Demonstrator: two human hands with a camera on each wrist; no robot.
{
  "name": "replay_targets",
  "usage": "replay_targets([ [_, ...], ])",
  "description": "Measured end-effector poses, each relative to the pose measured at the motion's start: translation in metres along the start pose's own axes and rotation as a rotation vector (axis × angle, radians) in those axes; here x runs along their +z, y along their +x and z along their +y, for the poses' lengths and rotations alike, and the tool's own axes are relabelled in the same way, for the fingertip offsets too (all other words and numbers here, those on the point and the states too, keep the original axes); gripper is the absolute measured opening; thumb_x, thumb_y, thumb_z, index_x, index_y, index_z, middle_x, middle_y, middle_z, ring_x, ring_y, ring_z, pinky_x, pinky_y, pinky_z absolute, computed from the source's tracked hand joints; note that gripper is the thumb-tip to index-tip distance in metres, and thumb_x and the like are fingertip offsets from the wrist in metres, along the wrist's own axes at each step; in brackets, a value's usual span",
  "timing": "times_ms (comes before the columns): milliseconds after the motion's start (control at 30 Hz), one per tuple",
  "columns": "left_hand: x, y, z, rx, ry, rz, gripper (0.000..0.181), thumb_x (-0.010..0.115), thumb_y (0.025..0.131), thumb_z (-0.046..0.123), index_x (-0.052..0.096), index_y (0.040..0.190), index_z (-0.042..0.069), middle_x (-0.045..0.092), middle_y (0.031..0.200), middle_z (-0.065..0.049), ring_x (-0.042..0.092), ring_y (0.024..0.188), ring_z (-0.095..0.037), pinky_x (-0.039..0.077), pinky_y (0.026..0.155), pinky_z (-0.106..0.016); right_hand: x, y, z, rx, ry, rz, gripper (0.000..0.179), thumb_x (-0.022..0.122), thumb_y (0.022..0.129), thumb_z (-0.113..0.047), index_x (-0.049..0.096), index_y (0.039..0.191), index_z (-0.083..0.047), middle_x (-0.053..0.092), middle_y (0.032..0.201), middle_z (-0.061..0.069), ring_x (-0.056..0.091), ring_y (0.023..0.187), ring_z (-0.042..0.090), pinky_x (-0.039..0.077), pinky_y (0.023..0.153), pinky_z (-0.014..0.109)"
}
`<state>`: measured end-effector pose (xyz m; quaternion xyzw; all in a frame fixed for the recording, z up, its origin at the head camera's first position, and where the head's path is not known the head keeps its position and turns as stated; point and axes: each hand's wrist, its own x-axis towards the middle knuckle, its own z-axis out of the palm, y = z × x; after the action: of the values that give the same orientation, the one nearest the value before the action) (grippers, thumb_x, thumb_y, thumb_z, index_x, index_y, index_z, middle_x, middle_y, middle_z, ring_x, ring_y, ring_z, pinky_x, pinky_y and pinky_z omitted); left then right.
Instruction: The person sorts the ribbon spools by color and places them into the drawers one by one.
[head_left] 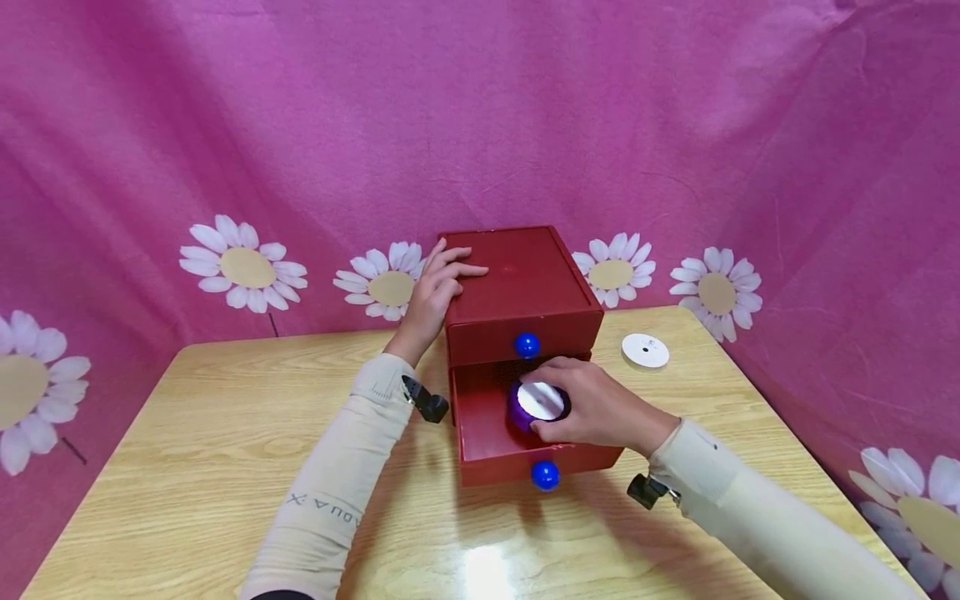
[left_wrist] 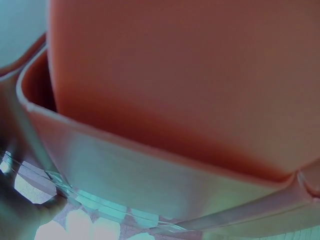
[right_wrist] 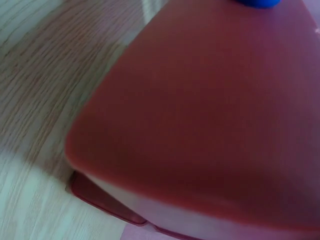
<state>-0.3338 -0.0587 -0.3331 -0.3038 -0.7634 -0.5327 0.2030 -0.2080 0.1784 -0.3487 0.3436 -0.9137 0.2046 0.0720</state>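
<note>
A red two-drawer box (head_left: 517,275) stands on the table, its lower drawer (head_left: 480,433) pulled out and its upper drawer shut. My left hand (head_left: 438,287) rests on the box's top left edge with fingers spread over the top. In the left wrist view, part of that hand (left_wrist: 25,207) shows beside the red box wall. Inside the lower drawer, my right hand (head_left: 592,404) grips a purple ribbon spool (head_left: 540,402) with a white round face, thumb at the near side and fingers at the far side. The drawer's front (right_wrist: 200,115) fills most of the right wrist view.
Blue knobs sit on the upper drawer (head_left: 527,345) and the lower drawer (head_left: 545,475). A white disc (head_left: 645,351) with a small centre hole lies on the wooden table (head_left: 247,425), right of the box. Behind hangs a pink cloth (head_left: 480,108) with daisies.
</note>
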Motion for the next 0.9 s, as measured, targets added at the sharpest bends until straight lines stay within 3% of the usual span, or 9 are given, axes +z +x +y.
replay_targets([
  [200, 0.000, -0.001, 0.006, 0.020, -0.021, -0.010, 0.039, 0.037, 0.081, -0.003, 0.068, 0.103, 0.005, 0.046, 0.130, -0.012, 0.010, 0.136, -0.026, 0.003, 0.108, -0.043, 0.002, 0.005, 0.002, -0.043, -0.018, -0.038, 0.047, 0.072, 0.067, -0.038, 0.064, 0.109, -0.018, 0.061, 0.103, -0.005, 0.054, 0.088, 0.008, 0.046, 0.070, 0.022],
  [367, -0.003, -0.004, 0.027, 0.019, -0.051, -0.009, 0.037, 0.036, 0.080, -0.008, 0.066, 0.102, -0.005, 0.044, 0.128, -0.022, 0.010, 0.135, -0.035, 0.003, 0.106, -0.051, 0.003, 0.008, 0.001, -0.025, 0.002, -0.103, 0.049, 0.074, 0.066, -0.035, 0.063, 0.110, -0.017, 0.060, 0.104, -0.003, 0.053, 0.090, 0.009, 0.047, 0.073, 0.023],
  [433, -0.005, -0.005, 0.034, 0.002, -0.042, -0.012, 0.038, 0.035, 0.080, -0.005, 0.066, 0.102, -0.002, 0.045, 0.129, -0.020, 0.010, 0.135, -0.034, 0.003, 0.107, -0.050, 0.004, 0.009, 0.001, -0.006, 0.008, -0.130, 0.051, 0.076, 0.065, -0.034, 0.062, 0.112, -0.016, 0.059, 0.106, -0.003, 0.053, 0.092, 0.010, 0.047, 0.075, 0.023],
  [600, -0.006, -0.006, 0.038, -0.010, -0.027, -0.018, 0.040, 0.035, 0.079, 0.000, 0.067, 0.103, 0.000, 0.045, 0.129, -0.017, 0.011, 0.135, -0.031, 0.003, 0.108, -0.045, 0.007, 0.011, 0.001, 0.014, 0.006, -0.153, 0.054, 0.077, 0.064, -0.034, 0.062, 0.113, -0.016, 0.058, 0.108, -0.002, 0.052, 0.094, 0.010, 0.047, 0.076, 0.024],
  [900, -0.005, -0.008, 0.043, 0.027, -0.050, -0.007, 0.038, 0.035, 0.078, -0.008, 0.064, 0.102, -0.008, 0.044, 0.127, -0.025, 0.010, 0.134, -0.037, 0.003, 0.107, -0.050, 0.013, 0.015, 0.003, -0.024, -0.044, -0.144, 0.053, 0.074, 0.066, -0.035, 0.062, 0.113, -0.015, 0.057, 0.110, -0.001, 0.050, 0.097, 0.010, 0.046, 0.080, 0.025],
])
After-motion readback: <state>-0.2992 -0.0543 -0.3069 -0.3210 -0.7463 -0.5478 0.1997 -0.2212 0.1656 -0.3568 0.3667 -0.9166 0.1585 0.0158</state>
